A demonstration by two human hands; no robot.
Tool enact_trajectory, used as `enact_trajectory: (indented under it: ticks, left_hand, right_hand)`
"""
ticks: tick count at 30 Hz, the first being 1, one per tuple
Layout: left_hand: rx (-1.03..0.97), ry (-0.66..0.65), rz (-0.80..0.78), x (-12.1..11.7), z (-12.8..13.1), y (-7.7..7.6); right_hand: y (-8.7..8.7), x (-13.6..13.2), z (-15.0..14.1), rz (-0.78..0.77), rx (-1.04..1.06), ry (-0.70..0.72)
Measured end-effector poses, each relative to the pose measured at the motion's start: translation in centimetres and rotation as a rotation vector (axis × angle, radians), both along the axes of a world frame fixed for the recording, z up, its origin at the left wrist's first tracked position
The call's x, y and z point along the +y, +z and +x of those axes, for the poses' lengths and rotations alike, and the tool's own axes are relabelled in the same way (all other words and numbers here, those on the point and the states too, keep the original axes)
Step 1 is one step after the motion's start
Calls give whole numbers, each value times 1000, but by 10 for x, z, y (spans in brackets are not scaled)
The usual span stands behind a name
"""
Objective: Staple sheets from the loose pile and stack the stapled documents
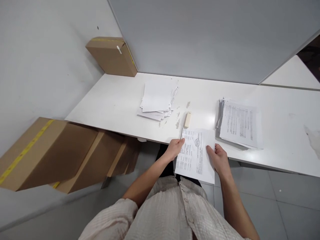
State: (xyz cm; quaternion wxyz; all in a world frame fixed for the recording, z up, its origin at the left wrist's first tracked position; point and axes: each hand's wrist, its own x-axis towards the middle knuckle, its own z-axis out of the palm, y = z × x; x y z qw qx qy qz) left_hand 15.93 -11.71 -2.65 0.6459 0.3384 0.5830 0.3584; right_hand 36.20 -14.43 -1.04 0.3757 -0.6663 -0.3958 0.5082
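Note:
Printed paper sheets point(191, 156), marked with a black oval stamp, are held between my two hands at the table's front edge. I cannot tell how many sheets there are. My left hand point(175, 149) pinches the left edge, thumb on top. On the opposite edge my right hand point(219, 159) grips with its thumb across the print and its fingers partly hidden behind. Just beyond the top of the sheets lies a small cream-coloured block point(187, 119), perhaps a stapler. To the right rests a stack of printed papers point(238, 125); to the left, a loose pile of blank-faced papers point(157, 96).
The white table point(120, 106) runs along a grey panel point(190, 40). A cardboard box point(112, 56) stands in its back left corner. More cardboard boxes point(47, 153) with yellow tape stand below at the left. Worn marks point(313, 136) show on the tabletop's right side.

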Motion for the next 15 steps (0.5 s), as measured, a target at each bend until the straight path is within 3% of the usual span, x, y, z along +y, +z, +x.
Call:
enact_trajectory:
  ticks: [10, 13, 15]
  left_hand:
    - [32, 25, -93, 7, 7, 9]
    - [36, 24, -92, 7, 7, 9]
    - [69, 25, -71, 7, 7, 9]
  right_hand:
    - [13, 2, 7, -7, -215, 50]
    - [26, 4, 9, 48, -458, 50]
    - [34, 11, 6, 176, -631, 66]
